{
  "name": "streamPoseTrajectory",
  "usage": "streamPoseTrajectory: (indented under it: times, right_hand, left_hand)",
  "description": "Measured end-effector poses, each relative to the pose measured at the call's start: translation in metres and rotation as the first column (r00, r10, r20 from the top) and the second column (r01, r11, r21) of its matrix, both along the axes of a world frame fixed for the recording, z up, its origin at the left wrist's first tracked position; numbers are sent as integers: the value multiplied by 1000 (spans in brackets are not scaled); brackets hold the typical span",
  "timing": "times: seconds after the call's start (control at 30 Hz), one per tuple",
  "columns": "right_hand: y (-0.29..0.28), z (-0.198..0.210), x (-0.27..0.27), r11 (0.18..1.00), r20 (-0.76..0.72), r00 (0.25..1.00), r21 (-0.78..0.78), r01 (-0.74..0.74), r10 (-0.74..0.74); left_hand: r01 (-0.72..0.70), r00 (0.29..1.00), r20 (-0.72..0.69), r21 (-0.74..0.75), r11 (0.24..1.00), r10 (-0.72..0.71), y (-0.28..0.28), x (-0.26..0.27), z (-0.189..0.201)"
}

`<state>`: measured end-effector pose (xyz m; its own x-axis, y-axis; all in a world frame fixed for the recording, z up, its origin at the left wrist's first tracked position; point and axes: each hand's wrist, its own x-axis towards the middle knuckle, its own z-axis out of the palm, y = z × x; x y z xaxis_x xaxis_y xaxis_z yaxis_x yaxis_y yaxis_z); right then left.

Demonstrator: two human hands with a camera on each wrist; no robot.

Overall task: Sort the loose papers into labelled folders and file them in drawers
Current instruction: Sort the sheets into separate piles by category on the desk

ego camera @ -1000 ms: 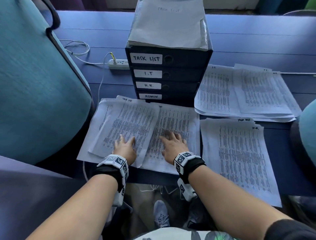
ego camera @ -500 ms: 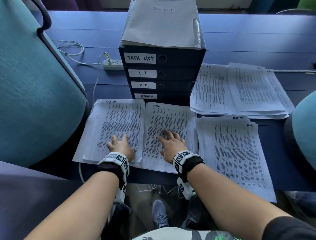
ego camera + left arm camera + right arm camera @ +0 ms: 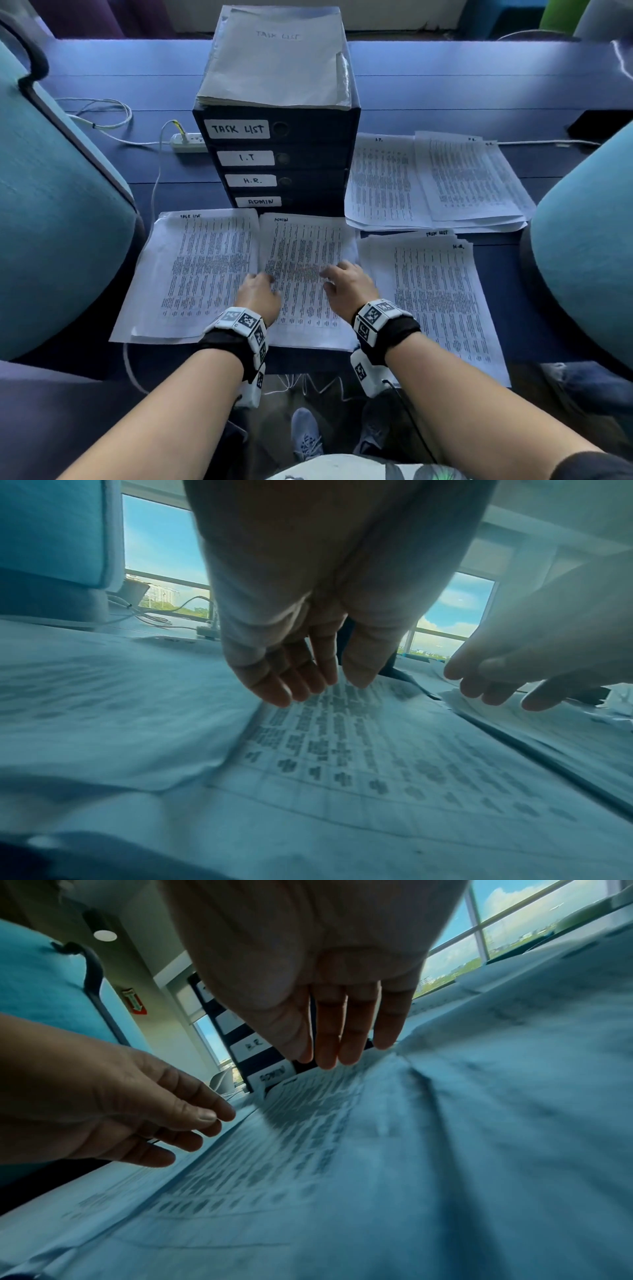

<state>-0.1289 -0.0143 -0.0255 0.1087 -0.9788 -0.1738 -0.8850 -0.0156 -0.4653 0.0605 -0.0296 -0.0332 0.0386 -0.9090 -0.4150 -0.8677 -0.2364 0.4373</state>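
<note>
Both hands sit low over the sheet headed ADMIN point(image 3: 305, 274), which lies at the near centre of the blue table point(image 3: 445, 85), directly at 6 o'clock from the drawer unit point(image 3: 277, 157). The left hand point(image 3: 258, 296) is at the sheet's 9 o'clock edge, where it meets the sheet headed TASK LIST point(image 3: 202, 270); its fingers are loosely extended with the tips close to the paper, holding nothing. The right hand point(image 3: 349, 282) is at the sheet's 3 o'clock edge, fingers straight and pointing down toward the page, also gripping nothing; whether the tips of either hand touch the paper cannot be told. The drawers are all closed and carry labels TASK LIST, I.T, H.R. and ADMIN from top to bottom, and a folder point(image 3: 274, 58) marked TASK LIST rests on top of the unit. More loose sheets lie at 3 o'clock of the ADMIN sheet, topped by one headed H.R. point(image 3: 435, 301), and another stack point(image 3: 435, 181) lies at 1 o'clock of it. The step in hand looks like sorting: squaring or gathering the ADMIN pages. The next move probably calls for closing both hands on the sheet's side edges and lifting it without dragging the overlapping neighbours along.
</note>
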Motion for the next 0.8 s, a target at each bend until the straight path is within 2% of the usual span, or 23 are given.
streamPoseTrajectory:
  times: [0.3,0.57,0.8]
  right_hand:
    - [20,-10,-85,974,22,974,-15,226,-226]
    - [32,-15,-161,924,0,924,26,382,-382]
    - [33,-16,-211,864,-67,864,40,502,-499]
  left_hand:
    - [159,983,-76,-68,985,-164,-1,-74,0]
    - [168,970,-161,-91,982,-181,-4,-137,1]
    - [146,963,-219,-50,988,-154,-9,-170,-4]
